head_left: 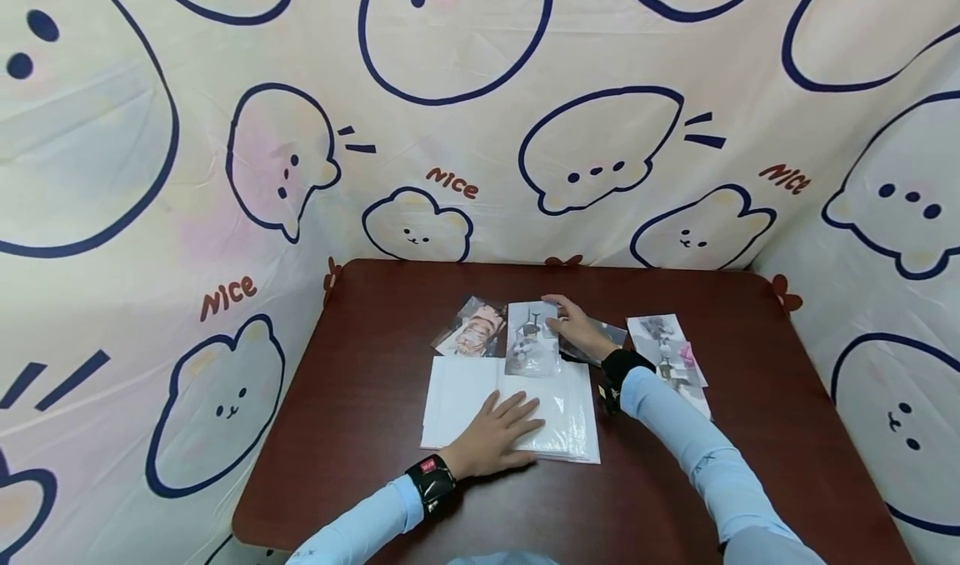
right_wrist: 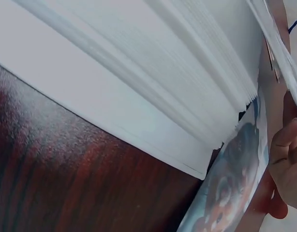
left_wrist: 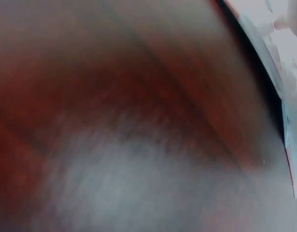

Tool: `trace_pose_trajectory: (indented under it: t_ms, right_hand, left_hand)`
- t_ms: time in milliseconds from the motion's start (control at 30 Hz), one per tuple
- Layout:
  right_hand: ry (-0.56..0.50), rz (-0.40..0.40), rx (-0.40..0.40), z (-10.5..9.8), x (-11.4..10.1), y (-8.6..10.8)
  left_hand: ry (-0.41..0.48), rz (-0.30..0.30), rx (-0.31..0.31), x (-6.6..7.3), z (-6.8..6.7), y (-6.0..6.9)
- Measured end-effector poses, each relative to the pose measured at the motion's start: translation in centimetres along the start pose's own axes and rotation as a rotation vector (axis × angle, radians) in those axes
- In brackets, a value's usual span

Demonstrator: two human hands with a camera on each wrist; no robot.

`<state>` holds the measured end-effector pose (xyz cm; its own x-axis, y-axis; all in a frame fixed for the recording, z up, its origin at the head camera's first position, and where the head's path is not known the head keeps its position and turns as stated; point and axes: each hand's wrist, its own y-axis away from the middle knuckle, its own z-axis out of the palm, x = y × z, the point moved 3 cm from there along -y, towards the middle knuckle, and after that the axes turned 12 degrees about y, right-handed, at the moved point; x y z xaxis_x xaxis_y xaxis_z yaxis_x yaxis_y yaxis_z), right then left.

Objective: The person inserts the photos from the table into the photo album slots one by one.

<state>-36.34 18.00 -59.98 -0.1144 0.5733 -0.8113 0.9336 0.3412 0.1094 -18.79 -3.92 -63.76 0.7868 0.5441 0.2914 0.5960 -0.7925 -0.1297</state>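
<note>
Photo card (head_left: 531,344) held over the far edge of a white album

Grey-toned and upright in the head view, the photo card is at the far edge of the white album (head_left: 457,398), its lower part overlapping the pages; whether it touches them I cannot tell. The right hand (head_left: 579,328) pinches the card by its far right corner and side, fingertips at the edge. The left hand (head_left: 491,436) rests on the album's near part, fingers straight and spread over the glossy transparent sleeve, gripping nothing. In the right wrist view the album's many pages show as a layered white stack.

Just beyond the album, to the left of the held card, lies a pink-and-white picture in a transparent bag (head_left: 474,330). Another print (head_left: 611,333) lies partly beneath the right hand. Near the right forearm, overlapping cards (head_left: 663,340) lie in a row, one with a bright pink patch. All these rest on a dark reddish-brown table (head_left: 352,432).

Both wrists carry black bands, and the sleeves are light blue. Behind the table hangs a pale curtain (head_left: 480,140) printed with dark-blue animal outlines and "NICE" lettering. The left wrist view is mostly blurred.
</note>
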Motion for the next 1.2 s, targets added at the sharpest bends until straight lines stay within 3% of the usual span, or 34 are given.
trace_pose_trajectory:
  t_ms: [167,467,600,933,1200]
  right_hand:
    - [0.057,0.0,-0.039,0.3,-0.1,0.1]
    - [0.048,0.032,-0.137,0.6,0.2,1.3]
    - [0.054,0.003,-0.154,0.9,0.2,2.1]
    - [0.011,0.033,-0.225,1.3,0.4,3.3]
    - [0.072,-0.029,-0.273,1.3,0.7,3.8]
  left_hand:
    - [-0.031,0.008,0.035,0.5,-0.3,0.4]
    - [0.027,0.019,0.055,0.6,-0.6,0.4]
    - [0.032,0.013,0.051,0.5,-0.4,0.4]
    - [0.031,0.03,0.064,0.2,0.0,0.3]
    - [0.031,0.049,0.1,0.2,0.2,0.3]
